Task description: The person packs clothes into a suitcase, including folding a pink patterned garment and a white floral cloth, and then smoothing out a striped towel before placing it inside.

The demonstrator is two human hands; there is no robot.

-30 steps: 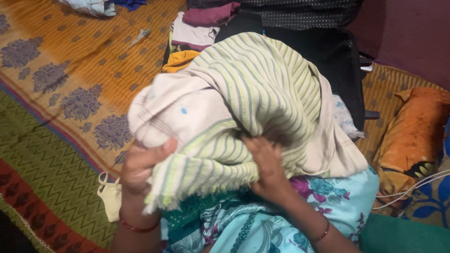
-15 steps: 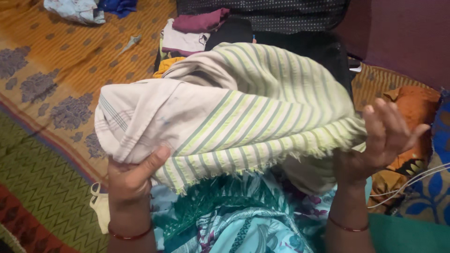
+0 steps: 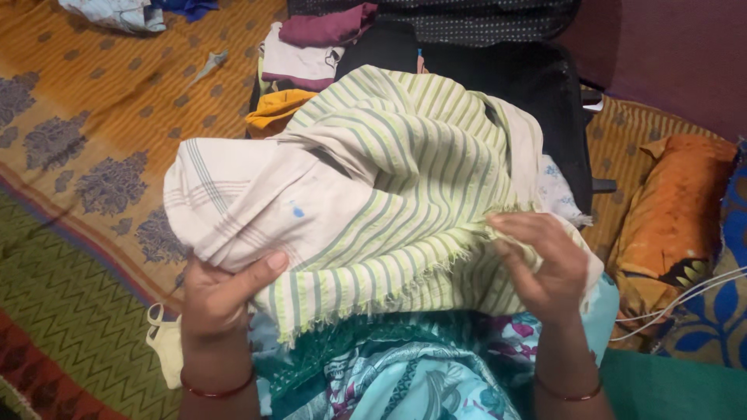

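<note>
Head view | striped cloth (image 3: 389,179) bunched, fringed | left hand (image 3: 222,299), right hand (image 3: 545,268) grip it

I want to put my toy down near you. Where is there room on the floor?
Room: the orange mat, between the cloth scrap and the green zigzag mat. Crowded: the folded clothes pile ahead, the orange pillow and white cable on the right.
</note>
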